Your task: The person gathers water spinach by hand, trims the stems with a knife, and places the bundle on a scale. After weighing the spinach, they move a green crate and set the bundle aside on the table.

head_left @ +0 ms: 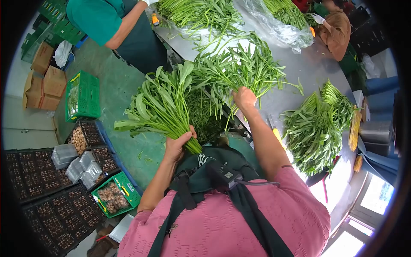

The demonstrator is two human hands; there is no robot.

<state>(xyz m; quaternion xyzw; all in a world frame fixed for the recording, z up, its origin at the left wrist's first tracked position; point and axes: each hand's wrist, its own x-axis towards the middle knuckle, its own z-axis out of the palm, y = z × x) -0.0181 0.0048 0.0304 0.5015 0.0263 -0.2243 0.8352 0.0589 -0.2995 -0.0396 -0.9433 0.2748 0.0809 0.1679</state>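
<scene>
My left hand [174,147] is wrapped round the lower stems of a thick bunch of water spinach [162,105], whose leaves fan up and to the left, off the table's edge. At the table edge my right hand [245,98] is closed on stalks in a loose heap of water spinach [257,64]; its fingertips are partly hidden. Tidy bundles of the same greens [314,132] lie right of my right forearm. Beside that forearm is a tool with a yellow handle [277,135]. Cut greens [199,111] fill the space below the table edge, between my hands.
A co-worker in a green sleeve [96,21] stands at the left side of the metal table [295,64]; another person [336,32] works across it. Clear plastic sheeting [284,32] lies between more greens. Green crates [82,95], black crates [34,173] and cardboard boxes [53,81] line the left floor.
</scene>
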